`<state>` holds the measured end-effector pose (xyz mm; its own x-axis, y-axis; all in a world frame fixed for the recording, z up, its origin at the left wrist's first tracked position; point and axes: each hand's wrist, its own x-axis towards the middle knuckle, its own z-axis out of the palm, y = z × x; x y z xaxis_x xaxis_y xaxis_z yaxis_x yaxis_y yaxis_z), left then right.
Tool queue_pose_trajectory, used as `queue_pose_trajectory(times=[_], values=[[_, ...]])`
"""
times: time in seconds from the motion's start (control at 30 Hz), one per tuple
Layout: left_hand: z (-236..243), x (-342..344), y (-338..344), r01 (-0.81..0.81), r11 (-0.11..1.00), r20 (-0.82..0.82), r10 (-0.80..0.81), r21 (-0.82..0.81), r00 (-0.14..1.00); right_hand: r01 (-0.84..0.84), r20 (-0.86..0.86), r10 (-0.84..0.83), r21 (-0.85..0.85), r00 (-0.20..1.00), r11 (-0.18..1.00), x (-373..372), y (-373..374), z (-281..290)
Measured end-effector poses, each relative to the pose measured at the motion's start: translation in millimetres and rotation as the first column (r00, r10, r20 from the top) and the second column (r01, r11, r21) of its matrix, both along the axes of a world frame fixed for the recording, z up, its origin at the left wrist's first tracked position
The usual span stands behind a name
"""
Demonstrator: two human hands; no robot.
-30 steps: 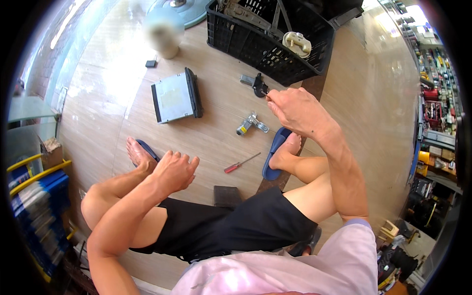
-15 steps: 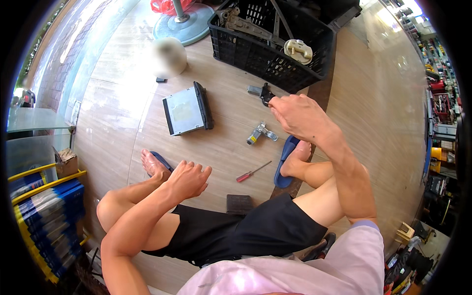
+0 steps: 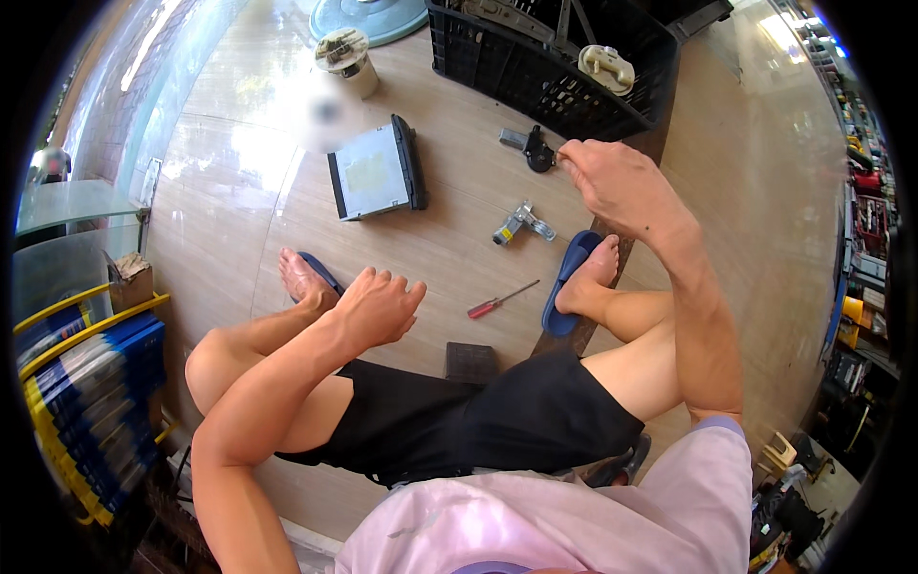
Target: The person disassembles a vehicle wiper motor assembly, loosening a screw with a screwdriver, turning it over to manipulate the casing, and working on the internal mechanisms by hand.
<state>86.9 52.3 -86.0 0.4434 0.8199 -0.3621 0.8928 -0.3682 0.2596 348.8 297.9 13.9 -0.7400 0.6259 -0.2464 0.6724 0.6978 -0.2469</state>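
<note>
My right hand (image 3: 622,187) reaches forward over the floor, its thumb and fingers pinched at the right edge of a small black round part with a grey metal block (image 3: 539,154). My palm side is hidden, so the exact hold is unclear. My left hand (image 3: 382,308) hangs loosely curled in front of my left knee, and no object shows in it. Just nearer than the right hand lies a silvery T-shaped metal fitting (image 3: 523,224). A screwdriver with a red handle (image 3: 486,307) rests between my feet. Farther left sits a boxy silver car stereo (image 3: 371,174) with a black front.
At the far side stands a black plastic crate (image 3: 535,77) holding metal parts and a cream pump unit (image 3: 606,70). A white cylindrical pump (image 3: 356,69) stands left of it. A dark square block (image 3: 470,362) lies before my shorts. Blue folders in a yellow rack (image 3: 91,383) stand left.
The view has shifted, so the floor items sit higher in it. My right hand has drawn slightly right, uncovering more of the black round part. My left hand stays curled by the knee.
</note>
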Motion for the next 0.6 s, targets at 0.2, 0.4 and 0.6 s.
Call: queue_pose_trajectory(times=[0.2,0.4,0.6], values=[[0,0,-3,0.019,1.0,-0.016,-0.019,0.003,1.0,0.086,-0.024,-0.086,0.0,0.996,0.996,10,9,1],[4,1,1,0.01,1.0,-0.014,-0.01,0.012,1.0,0.139,-0.045,-0.137,0.035,0.99,0.99,18,26,-1],[4,2,-3,0.008,1.0,-0.03,-0.008,-0.005,1.0,0.178,-0.007,-0.178,-0.015,0.984,0.984,19,28,-12]])
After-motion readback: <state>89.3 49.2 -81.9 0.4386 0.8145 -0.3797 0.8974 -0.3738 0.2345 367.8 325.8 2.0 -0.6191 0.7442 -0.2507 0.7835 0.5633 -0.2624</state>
